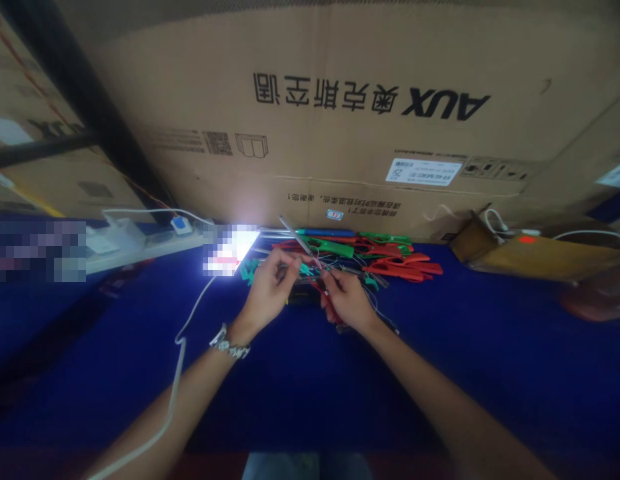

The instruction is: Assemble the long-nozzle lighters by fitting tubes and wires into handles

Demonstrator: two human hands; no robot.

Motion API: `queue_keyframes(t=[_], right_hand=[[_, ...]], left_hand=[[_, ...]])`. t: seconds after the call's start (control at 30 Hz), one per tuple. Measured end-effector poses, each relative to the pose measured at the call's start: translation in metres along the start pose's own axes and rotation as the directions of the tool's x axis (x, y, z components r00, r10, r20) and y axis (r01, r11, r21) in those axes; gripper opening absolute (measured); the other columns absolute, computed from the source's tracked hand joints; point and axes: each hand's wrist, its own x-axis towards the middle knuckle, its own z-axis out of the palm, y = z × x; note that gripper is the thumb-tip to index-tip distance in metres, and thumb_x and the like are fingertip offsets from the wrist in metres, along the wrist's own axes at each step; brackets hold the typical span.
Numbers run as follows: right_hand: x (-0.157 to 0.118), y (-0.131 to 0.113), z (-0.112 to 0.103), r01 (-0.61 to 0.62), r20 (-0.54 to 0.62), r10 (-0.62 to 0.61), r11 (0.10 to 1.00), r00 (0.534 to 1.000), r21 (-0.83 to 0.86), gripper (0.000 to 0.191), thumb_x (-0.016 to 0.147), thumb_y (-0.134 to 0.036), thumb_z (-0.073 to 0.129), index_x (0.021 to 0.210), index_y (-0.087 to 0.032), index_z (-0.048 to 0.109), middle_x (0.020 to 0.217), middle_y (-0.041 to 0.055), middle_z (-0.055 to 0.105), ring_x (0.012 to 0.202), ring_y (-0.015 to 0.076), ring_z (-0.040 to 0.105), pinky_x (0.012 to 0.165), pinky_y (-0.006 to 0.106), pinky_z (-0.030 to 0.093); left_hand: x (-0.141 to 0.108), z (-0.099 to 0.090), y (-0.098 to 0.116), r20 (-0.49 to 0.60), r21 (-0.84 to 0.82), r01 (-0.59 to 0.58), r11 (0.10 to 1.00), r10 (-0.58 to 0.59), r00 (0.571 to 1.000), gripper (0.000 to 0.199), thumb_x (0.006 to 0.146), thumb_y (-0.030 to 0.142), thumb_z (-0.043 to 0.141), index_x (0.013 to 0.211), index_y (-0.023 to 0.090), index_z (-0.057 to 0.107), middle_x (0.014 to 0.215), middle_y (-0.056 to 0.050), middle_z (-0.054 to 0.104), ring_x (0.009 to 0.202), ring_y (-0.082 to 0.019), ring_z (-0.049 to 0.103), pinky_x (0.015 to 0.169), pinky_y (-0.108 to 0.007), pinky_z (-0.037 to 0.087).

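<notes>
Two hands (271,287), left pinching green piece (306,269), right (349,299) gripping red piece (319,285), cardboard box (320,50) behind, contents hidden

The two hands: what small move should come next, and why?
Perhaps hold the right hand steady while the left hand adjusts finely: their fingertips are close together by a small teal piece, though blur hides the exact grip.
</notes>
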Motion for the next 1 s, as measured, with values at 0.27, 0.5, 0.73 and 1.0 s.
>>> queue_keyframes(t=[0.27,0.5,0.73,1.0], right_hand=[[0.001,0.001,-0.001,-0.005,0.016,0.004,0.999,1.000,0.032,0.042,0.090,-0.062,0.046,0.075,-0.022,0.048,0.046,-0.0073,0.055,0.027,0.0102,0.050,0.024,0.017,0.033],[-0.001,-0.001,-0.001,0.011,0.035,-0.012,1.000,0.999,0.010,0.044,0.090,-0.063,0.046,0.074,-0.022,0.048,0.046,-0.0064,0.056,0.027,0.0101,0.050,0.025,0.017,0.034],[-0.004,-0.005,0.001,0.042,0.043,-0.040,0.998,0.998,-0.048,0.048,0.092,-0.063,0.042,0.070,-0.022,0.049,0.044,-0.0056,0.053,0.028,0.0096,0.049,0.026,0.016,0.034],[-0.004,-0.002,0.001,0.023,0.034,-0.022,0.999,0.999,-0.025,0.047,0.091,-0.063,0.044,0.072,-0.021,0.050,0.046,-0.0058,0.054,0.027,0.0100,0.049,0.026,0.017,0.035]], left_hand=[[-0.001,0.010,-0.007,-0.148,-0.077,0.113,0.991,-0.124,0.981,0.026,0.089,0.042,0.066,0.084,0.018,0.059,0.065,0.001,0.065,0.060,-0.012,0.059,0.059,-0.024,0.045],[-0.005,0.016,-0.011,-0.151,0.001,0.161,0.987,-0.159,0.976,0.028,0.098,0.046,0.051,0.101,0.020,0.060,0.071,0.001,0.060,0.057,-0.011,0.053,0.052,-0.022,0.040],[-0.007,0.019,-0.011,-0.107,0.064,0.185,0.981,-0.177,0.978,0.030,0.099,0.049,0.047,0.092,0.021,0.058,0.058,0.006,0.045,0.047,-0.010,0.039,0.045,-0.021,0.031],[-0.011,0.019,-0.009,0.012,-0.055,0.192,0.980,-0.192,0.981,0.031,0.099,0.044,0.050,0.116,0.020,0.060,0.073,0.003,0.057,0.051,-0.009,0.052,0.048,-0.021,0.045]])
